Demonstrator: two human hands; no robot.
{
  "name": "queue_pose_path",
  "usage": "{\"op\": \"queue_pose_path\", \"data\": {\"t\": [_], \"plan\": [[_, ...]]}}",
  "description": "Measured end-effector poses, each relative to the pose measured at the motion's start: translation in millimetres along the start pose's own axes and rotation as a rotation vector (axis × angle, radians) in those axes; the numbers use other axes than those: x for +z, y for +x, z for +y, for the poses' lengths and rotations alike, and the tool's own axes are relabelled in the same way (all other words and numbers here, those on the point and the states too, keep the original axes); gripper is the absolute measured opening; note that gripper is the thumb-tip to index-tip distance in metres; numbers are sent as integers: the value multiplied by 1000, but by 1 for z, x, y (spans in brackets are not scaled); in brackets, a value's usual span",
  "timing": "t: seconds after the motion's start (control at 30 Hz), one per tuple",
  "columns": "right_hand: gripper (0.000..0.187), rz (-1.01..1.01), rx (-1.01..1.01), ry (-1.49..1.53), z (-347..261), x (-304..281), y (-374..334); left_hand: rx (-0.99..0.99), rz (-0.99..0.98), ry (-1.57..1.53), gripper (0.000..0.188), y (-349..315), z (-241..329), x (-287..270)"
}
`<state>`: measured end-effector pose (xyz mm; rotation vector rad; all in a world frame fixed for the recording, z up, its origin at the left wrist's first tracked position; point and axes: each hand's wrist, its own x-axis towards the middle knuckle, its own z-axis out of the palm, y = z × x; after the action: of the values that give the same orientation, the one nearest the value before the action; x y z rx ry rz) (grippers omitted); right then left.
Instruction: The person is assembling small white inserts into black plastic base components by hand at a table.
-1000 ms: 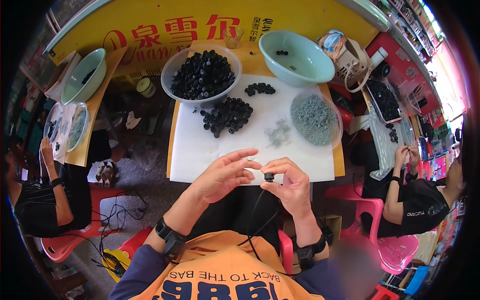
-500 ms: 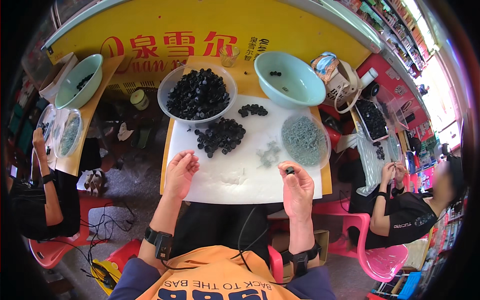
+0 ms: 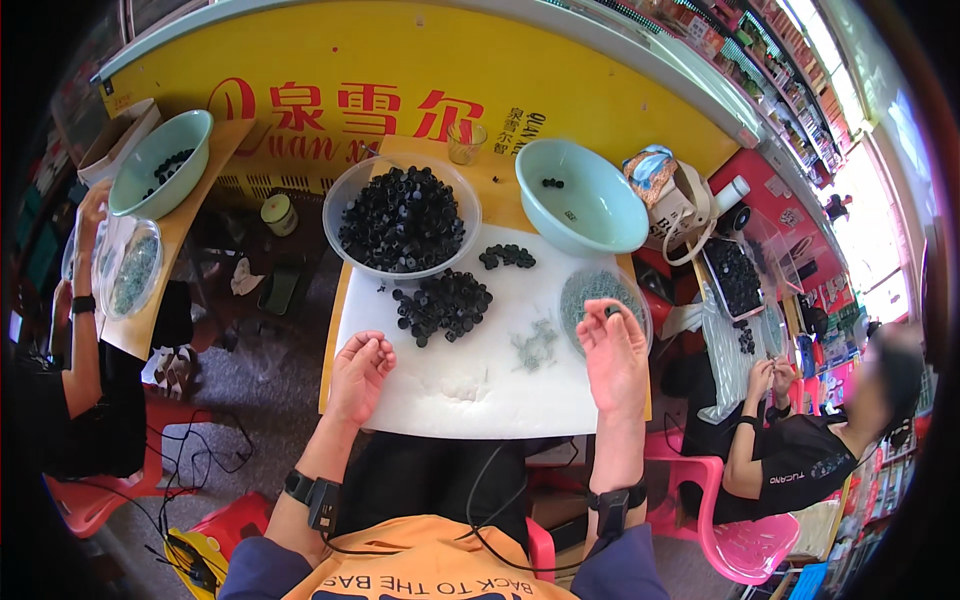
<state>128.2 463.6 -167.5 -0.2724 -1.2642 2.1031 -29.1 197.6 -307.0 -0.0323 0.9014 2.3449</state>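
"Two bare hands are seen nearest. How are they placed?"

"The left hand (image 3: 363, 378) is held over the near part of the white sheet (image 3: 425, 395), its fingers curled loosely inward. Nothing is seen in it, though whether something tiny is hidden behind the fingertips cannot be told. By the right hand (image 3: 613, 350), one black piece (image 3: 612, 311) is pinched at the fingertips, held up at the shallow container (image 3: 563, 300) of grey-green parts (image 3: 590, 288). Whether the rim is touched cannot be made out."

"Which step is judged to be in hand?"

"A single piece seems to be held clear rather than worked on, since the hands are set well apart. It has not yet been put down."

"And what is found farther off?"

"Beside the container, a loose cluster (image 3: 535, 344) of the same parts is spread, with a black heap (image 3: 445, 306) gathered to its left. Beyond, a small black group (image 3: 507, 256) is set apart, then a clear bowl (image 3: 335, 205) is piled high, and in the pale green basin (image 3: 590, 205) only a few dark pieces (image 3: 552, 183) are seen."

"What is called for next?"

"Probably a steady pinch, a path clear of the rims, and a clean release wherever the piece is to be laid."
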Motion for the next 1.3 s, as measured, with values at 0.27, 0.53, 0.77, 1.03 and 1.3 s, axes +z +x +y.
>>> {"op": "queue_pose_path", "data": {"t": [0.27,0.53,0.77,1.03,1.3], "plan": [[17,47,-82,-77,-23,4,62,-9,-12,-42,7,-4,1,-4],[20,235,-88,-278,-41,-22,129,-31,-30,-63,7,0,0,6],[30,-184,215,-176,1,25,45,71,-183,487,8,-20,11,30],[37,-292,508,246,44,28,-43,436,-484,905,26,-43,39,138],[36,-241,490,82,45,26,-67,388,-511,960,27,-52,20,140]]}}
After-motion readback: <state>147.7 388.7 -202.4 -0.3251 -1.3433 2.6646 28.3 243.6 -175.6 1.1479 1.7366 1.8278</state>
